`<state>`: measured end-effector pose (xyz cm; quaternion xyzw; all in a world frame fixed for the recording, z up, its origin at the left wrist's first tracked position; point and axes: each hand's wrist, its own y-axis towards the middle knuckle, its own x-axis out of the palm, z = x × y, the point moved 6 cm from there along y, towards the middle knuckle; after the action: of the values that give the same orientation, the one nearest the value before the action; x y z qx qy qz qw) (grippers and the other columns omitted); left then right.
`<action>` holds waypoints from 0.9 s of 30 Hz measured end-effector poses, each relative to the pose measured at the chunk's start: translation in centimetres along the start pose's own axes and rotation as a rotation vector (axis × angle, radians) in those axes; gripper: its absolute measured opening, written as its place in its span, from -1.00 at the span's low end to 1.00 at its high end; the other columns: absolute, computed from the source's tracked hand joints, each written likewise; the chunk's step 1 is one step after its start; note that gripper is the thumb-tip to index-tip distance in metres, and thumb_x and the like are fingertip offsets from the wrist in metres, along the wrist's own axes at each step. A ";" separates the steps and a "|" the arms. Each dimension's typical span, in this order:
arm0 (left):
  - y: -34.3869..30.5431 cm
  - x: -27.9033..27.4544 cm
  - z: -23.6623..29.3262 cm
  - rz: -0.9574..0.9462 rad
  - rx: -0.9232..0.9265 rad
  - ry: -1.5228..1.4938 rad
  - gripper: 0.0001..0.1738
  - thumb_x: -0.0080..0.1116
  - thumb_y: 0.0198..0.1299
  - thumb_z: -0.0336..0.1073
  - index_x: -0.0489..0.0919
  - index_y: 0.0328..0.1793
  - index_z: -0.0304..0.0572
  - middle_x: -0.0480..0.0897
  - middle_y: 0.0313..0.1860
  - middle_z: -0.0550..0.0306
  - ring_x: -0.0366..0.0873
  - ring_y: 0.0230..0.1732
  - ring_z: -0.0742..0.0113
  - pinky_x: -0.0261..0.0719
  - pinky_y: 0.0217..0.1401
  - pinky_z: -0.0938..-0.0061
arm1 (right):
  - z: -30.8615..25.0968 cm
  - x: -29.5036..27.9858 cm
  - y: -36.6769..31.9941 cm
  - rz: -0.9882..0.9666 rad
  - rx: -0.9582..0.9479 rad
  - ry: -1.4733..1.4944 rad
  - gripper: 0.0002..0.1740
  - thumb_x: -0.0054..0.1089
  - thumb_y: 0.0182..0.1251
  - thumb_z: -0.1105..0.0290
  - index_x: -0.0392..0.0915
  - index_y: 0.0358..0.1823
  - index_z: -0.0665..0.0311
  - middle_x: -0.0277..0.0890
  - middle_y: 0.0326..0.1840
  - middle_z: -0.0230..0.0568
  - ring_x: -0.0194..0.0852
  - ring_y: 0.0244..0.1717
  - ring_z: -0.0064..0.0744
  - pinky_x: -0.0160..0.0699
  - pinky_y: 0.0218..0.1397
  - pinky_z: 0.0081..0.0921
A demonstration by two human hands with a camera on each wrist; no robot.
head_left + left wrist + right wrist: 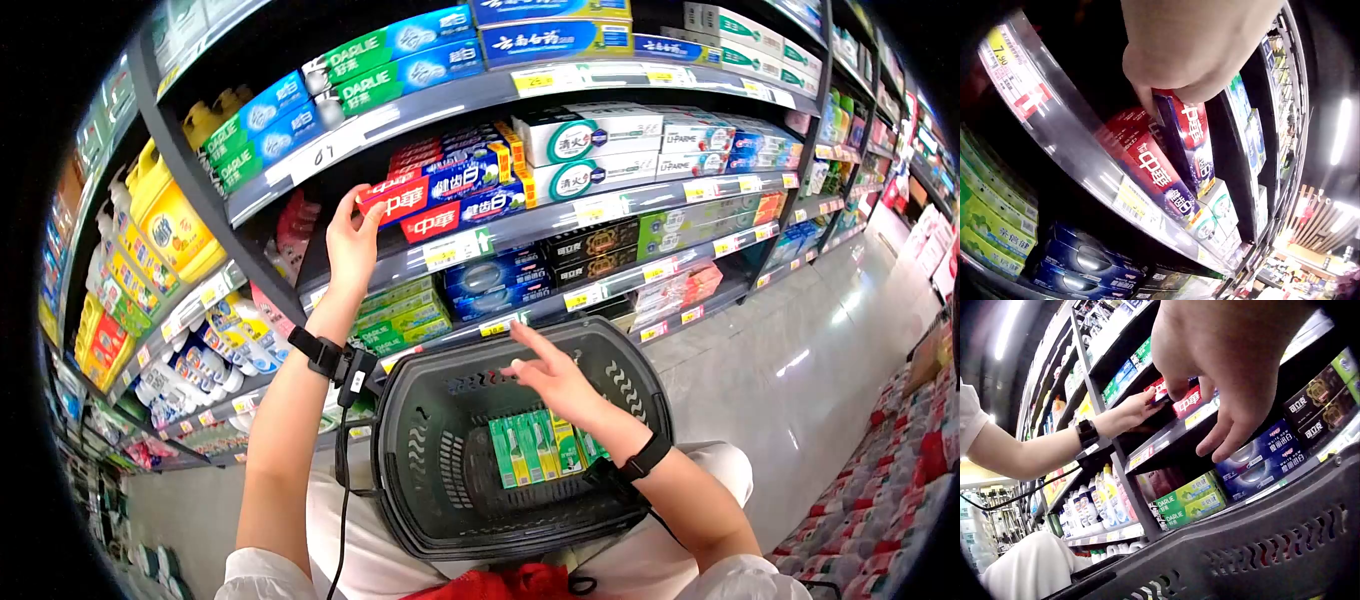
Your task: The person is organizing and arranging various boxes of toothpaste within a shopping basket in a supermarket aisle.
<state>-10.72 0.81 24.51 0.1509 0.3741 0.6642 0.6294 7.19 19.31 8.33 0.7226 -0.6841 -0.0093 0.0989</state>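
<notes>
My left hand (352,238) pinches the left end of a red and blue toothpaste box (432,192) on the middle shelf. In the left wrist view this toothpaste box (1192,134) sits tilted over another box of the same kind (1155,170), with my thumb and fingers at its red end. More red boxes are stacked behind. Over the dark shopping basket (420,520) my right hand (560,380) hovers with its fingers spread and relaxed, holding nothing. Several green and yellow boxes (530,447) lie at the bottom of that basket.
White toothpaste boxes (565,140) stand right of the red ones. Green and blue boxes (400,70) fill the shelf above, dark blue boxes (497,285) the shelf below. Shelf edges with price tags (458,250) run across the front. Yellow bottles (170,215) stand at left.
</notes>
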 end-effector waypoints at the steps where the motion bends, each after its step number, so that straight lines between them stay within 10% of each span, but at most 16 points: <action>1: 0.3 0.7 -0.3 -0.038 -0.022 0.028 -0.60 0.14 0.14 -0.36 0.40 0.10 -0.33 0.59 -0.16 0.03 0.55 -0.16 0.45 0.48 -0.12 0.57 | 0.0 0.0 0.0 -0.008 -0.031 -0.022 -0.36 0.00 0.30 0.38 0.00 0.37 0.27 0.15 0.32 -0.11 0.45 -0.08 -0.52 0.37 0.03 -0.55; 13: -0.7 5.1 -2.4 0.218 -0.044 0.046 -0.30 0.16 0.12 -0.25 0.14 0.32 -0.37 0.38 0.16 -0.18 0.39 0.13 0.13 0.31 0.17 0.42 | -0.4 -0.7 -1.4 -0.015 -0.089 -0.107 -0.35 0.02 0.29 0.33 0.01 0.36 0.30 0.05 0.35 0.02 0.47 -0.07 -0.42 0.38 0.06 -0.49; 27: -0.2 6.5 -2.6 0.032 -0.144 -0.143 -0.29 -0.01 0.24 -0.14 0.00 0.36 -0.39 0.34 0.19 -0.24 0.33 0.19 0.10 0.26 0.22 0.43 | -0.7 -0.5 -1.1 0.009 -0.076 -0.179 -0.31 0.05 0.26 0.30 -0.01 0.34 0.38 0.06 0.35 0.03 0.36 0.07 -0.32 0.33 0.11 -0.42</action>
<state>-13.38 6.19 20.78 0.1581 0.2770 0.6869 0.6530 8.31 19.98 8.81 0.7113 -0.6928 -0.0995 0.0646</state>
